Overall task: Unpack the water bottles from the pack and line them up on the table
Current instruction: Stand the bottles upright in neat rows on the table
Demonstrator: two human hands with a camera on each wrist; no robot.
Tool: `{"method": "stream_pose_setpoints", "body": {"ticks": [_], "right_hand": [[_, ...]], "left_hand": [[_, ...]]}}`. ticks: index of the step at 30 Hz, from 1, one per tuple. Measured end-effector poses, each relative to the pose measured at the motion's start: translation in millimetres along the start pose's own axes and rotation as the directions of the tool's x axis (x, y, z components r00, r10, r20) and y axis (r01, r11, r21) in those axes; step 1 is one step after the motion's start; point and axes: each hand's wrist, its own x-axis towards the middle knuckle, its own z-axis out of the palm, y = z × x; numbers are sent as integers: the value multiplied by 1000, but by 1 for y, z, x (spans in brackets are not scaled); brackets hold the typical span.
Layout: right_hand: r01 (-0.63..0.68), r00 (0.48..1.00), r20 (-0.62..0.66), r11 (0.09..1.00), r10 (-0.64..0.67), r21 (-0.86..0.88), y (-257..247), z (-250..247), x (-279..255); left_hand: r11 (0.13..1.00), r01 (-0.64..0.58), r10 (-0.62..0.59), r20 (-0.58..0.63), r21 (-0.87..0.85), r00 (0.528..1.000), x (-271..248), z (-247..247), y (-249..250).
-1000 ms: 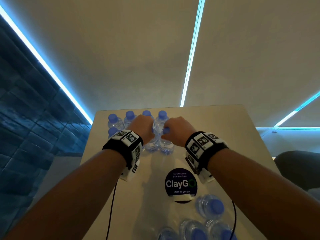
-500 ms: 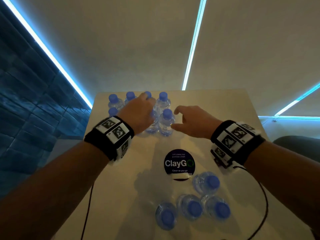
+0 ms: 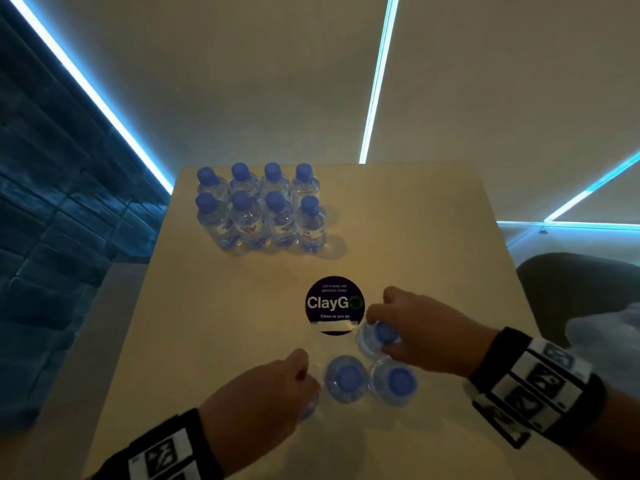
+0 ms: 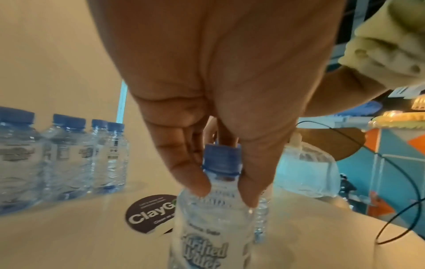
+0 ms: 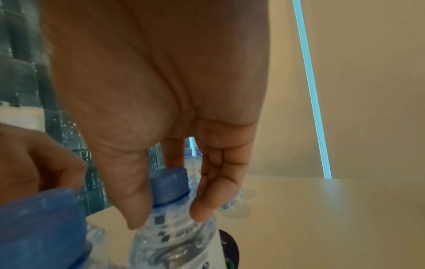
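Several small clear water bottles with blue caps (image 3: 273,206) stand in two rows at the far left of the beige table (image 3: 433,244). Near me stand more bottles. My left hand (image 3: 273,386) grips one near bottle (image 4: 220,205) by the neck, fingers curled round it below its cap. My right hand (image 3: 412,327) grips another bottle (image 3: 375,336) the same way, seen close in the right wrist view (image 5: 170,214). Between the hands two bottles (image 3: 346,377) (image 3: 394,379) stand free.
A round dark "ClayGo" sticker (image 3: 334,304) lies on the table just beyond the near bottles. A crumpled clear plastic wrap (image 3: 609,337) lies at the right edge. A thin black cable (image 4: 395,182) hangs off the right side. A dark seat (image 3: 581,285) is right of the table.
Both hands have left the far rows and come back toward me. Each has taken hold of a near bottle by the neck. The far rows now stand uncovered.
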Motion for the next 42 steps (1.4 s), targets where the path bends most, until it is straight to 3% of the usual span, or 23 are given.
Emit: {"method": "stream_pose_setpoints", "body": {"ticks": [5, 8, 14, 20, 24, 28, 35, 42], "right_hand": [[5, 997, -81, 996, 2, 84, 8, -2, 1], [-39, 988, -145, 994, 53, 102, 33, -18, 10], [-112, 953, -288, 993, 95, -42, 82, -74, 57], [-229, 925, -326, 971, 197, -61, 111, -119, 94], [-269, 905, -355, 962, 236, -48, 118, -123, 114], [-264, 908, -346, 964, 238, -30, 116, -107, 131], [-194, 877, -442, 981, 188, 34, 114, -100, 162], [-191, 855, -462, 971, 237, 145, 109, -96, 186]], "left_hand": [[964, 177, -193, -62, -198, 979, -7, -10, -25], [969, 207, -230, -189, -135, 955, 1, -48, -38], [975, 219, -181, -492, 20, 852, 62, -150, -42], [975, 155, -59, -489, 157, 870, 154, -209, -37], [956, 224, -121, -439, 189, 890, 220, -200, -39], [912, 360, -255, -413, 198, 874, 260, -172, -61], [895, 424, -314, -483, 135, 817, 269, -157, -92], [893, 427, -307, -500, 144, 810, 270, -153, -108]]}}
